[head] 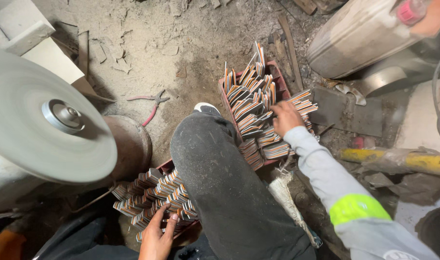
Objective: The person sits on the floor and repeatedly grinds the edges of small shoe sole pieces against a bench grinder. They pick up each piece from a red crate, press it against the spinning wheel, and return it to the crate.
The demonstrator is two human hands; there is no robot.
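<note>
My right hand (286, 117), in a grey sleeve with a bright green band, reaches into a red crate (276, 77) and grips a bundle of flat striped pieces (304, 102) with orange, white and dark layers. Many more of these pieces (249, 103) stand packed in the crate. My left hand (157, 236) rests at the bottom of the view on a second pile of the same striped pieces (152, 195) in another red tray, fingers spread over them. My leg in dark trousers (225, 188) lies between the two piles.
A large grey grinding disc (37, 120) on a motor spins at the left. Red-handled pliers (150, 103) lie on the dusty floor. A pale canister (359, 33) lies at the top right, and a yellow pipe (398, 159) at the right.
</note>
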